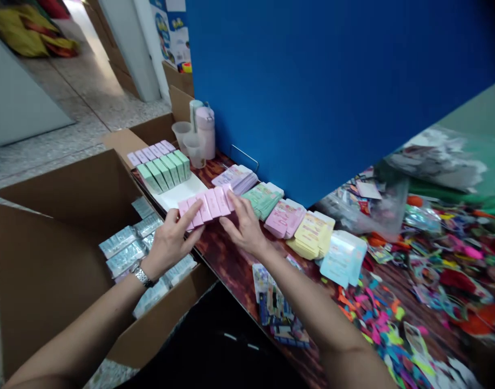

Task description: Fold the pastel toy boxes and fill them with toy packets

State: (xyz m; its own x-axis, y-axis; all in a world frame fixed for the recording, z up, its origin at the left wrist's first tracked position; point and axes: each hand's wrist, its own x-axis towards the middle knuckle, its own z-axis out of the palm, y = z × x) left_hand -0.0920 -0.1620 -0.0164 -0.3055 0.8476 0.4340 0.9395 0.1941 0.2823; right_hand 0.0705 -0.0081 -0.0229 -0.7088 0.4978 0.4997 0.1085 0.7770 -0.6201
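My left hand and my right hand press a row of flat pink paper boxes together from both ends, just above the dark wood-patterned table. The row tilts slightly over a white board. A silver wristwatch sits on my left wrist. Below my left hand, an open cardboard carton holds silver-blue packets. Near my right hand lie stacks of green and pink boxes.
Lilac and green boxes stand in rows at the far table end, by plastic cups and a pink bottle. A blue panel rises behind. Colourful scraps cover the table's right side.
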